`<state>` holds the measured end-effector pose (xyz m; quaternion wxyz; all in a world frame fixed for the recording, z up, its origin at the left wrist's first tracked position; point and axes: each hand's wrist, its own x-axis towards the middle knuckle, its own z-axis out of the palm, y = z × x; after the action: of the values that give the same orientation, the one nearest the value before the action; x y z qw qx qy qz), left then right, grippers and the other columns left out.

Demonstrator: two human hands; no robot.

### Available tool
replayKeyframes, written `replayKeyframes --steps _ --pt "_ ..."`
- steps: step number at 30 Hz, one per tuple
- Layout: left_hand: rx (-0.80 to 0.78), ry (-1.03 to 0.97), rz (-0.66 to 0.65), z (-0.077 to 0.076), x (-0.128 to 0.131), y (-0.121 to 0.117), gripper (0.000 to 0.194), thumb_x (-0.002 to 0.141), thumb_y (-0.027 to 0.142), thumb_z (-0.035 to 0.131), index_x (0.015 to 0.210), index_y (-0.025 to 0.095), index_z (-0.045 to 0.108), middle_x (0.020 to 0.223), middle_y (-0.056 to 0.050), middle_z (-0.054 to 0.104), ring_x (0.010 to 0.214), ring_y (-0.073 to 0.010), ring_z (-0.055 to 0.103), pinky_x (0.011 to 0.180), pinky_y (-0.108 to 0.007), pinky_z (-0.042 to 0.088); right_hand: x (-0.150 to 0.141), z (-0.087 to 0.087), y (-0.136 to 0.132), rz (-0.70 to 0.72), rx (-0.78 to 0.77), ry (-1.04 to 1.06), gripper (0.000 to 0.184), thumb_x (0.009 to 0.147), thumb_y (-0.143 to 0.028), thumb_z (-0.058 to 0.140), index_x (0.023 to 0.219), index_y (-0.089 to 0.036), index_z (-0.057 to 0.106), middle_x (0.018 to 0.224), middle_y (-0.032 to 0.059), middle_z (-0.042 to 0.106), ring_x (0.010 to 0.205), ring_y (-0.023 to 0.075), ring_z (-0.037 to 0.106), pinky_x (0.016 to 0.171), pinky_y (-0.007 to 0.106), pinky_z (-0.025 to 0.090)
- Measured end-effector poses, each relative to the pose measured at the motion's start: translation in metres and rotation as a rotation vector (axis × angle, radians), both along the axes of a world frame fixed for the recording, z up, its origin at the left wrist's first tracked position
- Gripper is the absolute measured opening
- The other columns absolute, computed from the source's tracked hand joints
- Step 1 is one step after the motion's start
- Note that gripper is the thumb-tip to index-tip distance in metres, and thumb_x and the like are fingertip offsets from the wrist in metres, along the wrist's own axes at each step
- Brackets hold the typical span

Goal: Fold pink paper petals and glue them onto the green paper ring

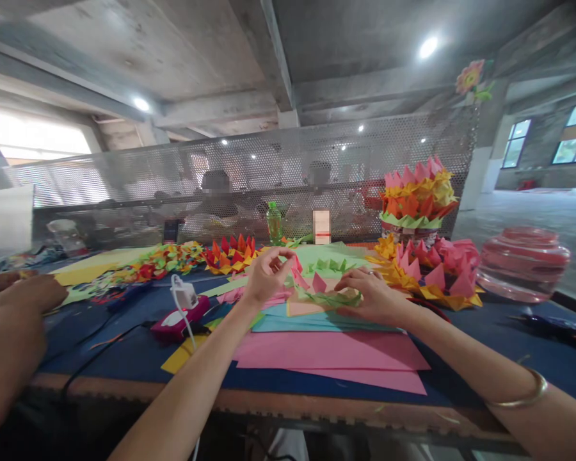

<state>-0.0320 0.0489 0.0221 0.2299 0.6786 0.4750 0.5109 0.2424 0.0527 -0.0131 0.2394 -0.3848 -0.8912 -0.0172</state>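
Your right hand has its thumb and fingers closed on the right side of a green paper ring, low in front of you. Your left hand is raised at the ring's far left, fingers curled and thumb close to the fingertips, right by a pink folded point; whether it grips that point you cannot tell from here. Another pink point stands up at the ring's back edge, between your hands.

Beneath the ring lie a pale orange sheet, blue sheets and, nearest you, long pink sheets. Just beyond your hands, small green folded pieces rest on light green paper. To your left, on the dark blue surface, sit a magenta box with a white plug and a yellow sheet. Farther out are a red and orange folded crown and a heap of multicoloured folded pieces.

On your right, yellow and pink crowns spread in front of a tall stack of crowns, with a clear pinkish jar beside them. A green bottle stands before the perforated screen. At far left, a co-worker's hand reaches over the surface.
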Motion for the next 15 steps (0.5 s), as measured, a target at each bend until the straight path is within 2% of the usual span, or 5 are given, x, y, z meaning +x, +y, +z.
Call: replayKeyframes --steps 4,7,11,15 --pt "-0.045 0.089 -0.163 -0.005 0.011 -0.008 0.029 0.098 0.029 0.064 0.123 0.015 0.06 0.114 -0.008 0.065 0.085 -0.0177 0.067 0.072 -0.033 0.06 0.003 -0.003 0.002 -0.007 -0.012 -0.098 0.028 0.097 -0.038 0.063 0.118 -0.019 0.065 0.126 0.0089 0.063 0.113 0.0255 0.061 0.098 0.049 0.05" --pt "-0.067 0.156 -0.253 -0.009 0.015 -0.008 0.039 0.097 0.028 0.065 0.133 0.018 0.054 0.118 -0.009 0.064 0.077 -0.0146 0.066 0.063 -0.027 0.059 0.004 -0.004 0.004 -0.023 -0.016 -0.132 0.028 0.098 -0.036 0.063 0.119 -0.018 0.064 0.126 0.009 0.063 0.112 0.0252 0.062 0.096 0.049 0.051" --pt "-0.05 0.229 -0.286 -0.01 0.014 -0.008 0.049 0.095 0.027 0.067 0.14 0.022 0.047 0.124 -0.01 0.062 0.07 -0.0116 0.063 0.056 -0.023 0.056 0.003 -0.004 0.007 -0.029 -0.01 -0.144 0.027 0.098 -0.035 0.063 0.119 -0.018 0.064 0.127 0.0091 0.063 0.113 0.0251 0.062 0.097 0.048 0.052" --pt "-0.034 0.292 -0.293 -0.01 0.015 -0.01 0.053 0.095 0.025 0.067 0.142 0.022 0.044 0.122 -0.01 0.062 0.067 -0.0102 0.062 0.054 -0.022 0.055 0.001 -0.005 0.008 -0.013 -0.008 -0.147 0.027 0.098 -0.035 0.062 0.12 -0.019 0.064 0.127 0.009 0.063 0.112 0.0246 0.063 0.096 0.048 0.052"
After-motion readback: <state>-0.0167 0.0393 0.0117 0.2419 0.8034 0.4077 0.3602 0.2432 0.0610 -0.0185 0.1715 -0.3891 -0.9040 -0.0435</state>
